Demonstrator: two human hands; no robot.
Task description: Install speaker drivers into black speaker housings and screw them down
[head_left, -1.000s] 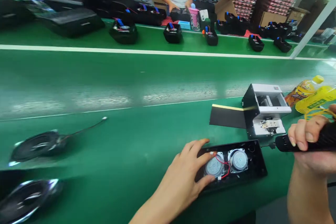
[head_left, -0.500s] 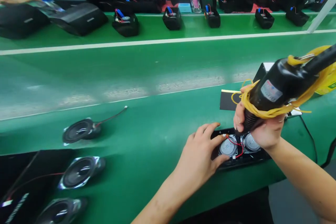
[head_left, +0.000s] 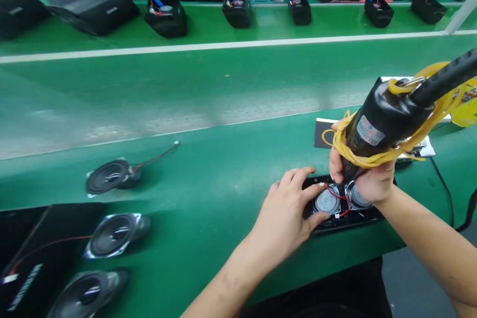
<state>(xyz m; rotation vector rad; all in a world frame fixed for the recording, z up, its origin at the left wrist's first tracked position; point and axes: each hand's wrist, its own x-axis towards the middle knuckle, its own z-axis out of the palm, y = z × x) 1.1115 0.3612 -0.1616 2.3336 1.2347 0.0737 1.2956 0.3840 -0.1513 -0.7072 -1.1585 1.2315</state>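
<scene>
My right hand point(head_left: 376, 184) is wrapped round a black electric screwdriver point(head_left: 391, 109), held tilted with its lower end over a black speaker panel point(head_left: 350, 223). Yellow cord is wound about the tool's body, and its bit is hidden. Two round silver-backed speaker drivers sit in the panel: a left driver point(head_left: 326, 202), and a right driver point(head_left: 357, 198) partly covered by my right hand. Red wires point(head_left: 347, 205) run between them. My left hand point(head_left: 285, 203) grips the panel's left part, thumb and fingers on either side of the left driver.
Loose speakers, one of them here point(head_left: 114, 235), lie on the green table at left beside a black case point(head_left: 70, 223). A dark flat piece point(head_left: 322, 136) lies behind the panel. Black housings point(head_left: 238, 10) line the far bench, where another person's hands partly show.
The view has tipped down a little, so the far bench sits higher. The screwdriver stands slightly more upright over the panel. Both hands keep their holds.
</scene>
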